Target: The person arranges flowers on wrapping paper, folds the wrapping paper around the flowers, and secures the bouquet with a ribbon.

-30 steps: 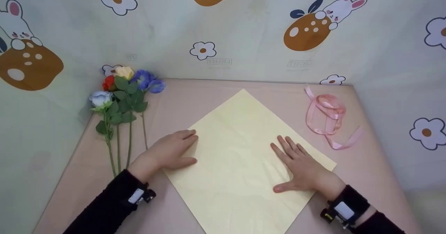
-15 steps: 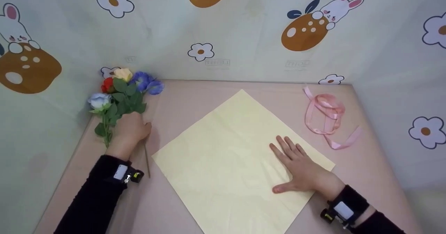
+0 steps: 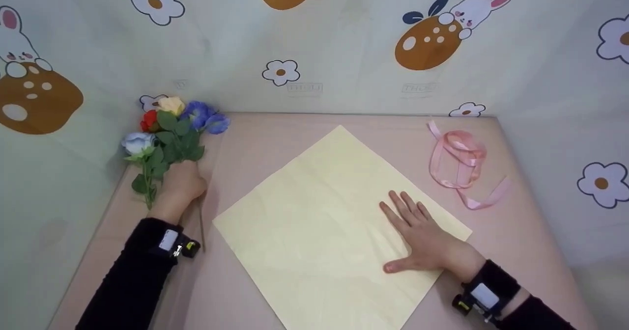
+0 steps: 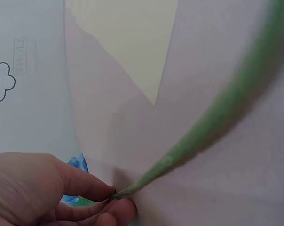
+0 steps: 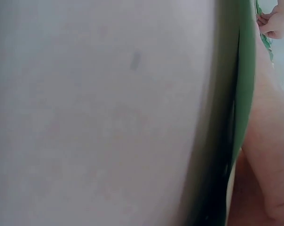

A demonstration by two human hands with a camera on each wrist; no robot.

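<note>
Over at the left, my left hand (image 3: 183,185) lies across the artificial flowers, just below their leaves (image 3: 174,143). Its thumb and fingertips pinch a thin green flower stem (image 4: 193,146) in the left wrist view; blue petals (image 4: 78,165) show behind the hand. The stem's lower end (image 3: 202,232) pokes out beside the wrist in the head view. With fingers spread, my right hand (image 3: 422,239) rests flat on a pale yellow sheet of paper (image 3: 314,222), near its right corner. The sheet is turned so that one corner points to the back.
The flower heads are a pale blue rose (image 3: 138,143), a red one (image 3: 149,120), a cream one (image 3: 171,105) and blue blooms (image 3: 199,114). A loosely coiled pink ribbon (image 3: 462,158) lies at the back right of the pinkish table (image 3: 521,251). A printed curtain (image 3: 354,45) stands behind.
My left hand has left the paper's left edge and moved left to the flowers, where it now pinches a stem. That stem has shifted slightly left. My right hand has stayed on the paper.
</note>
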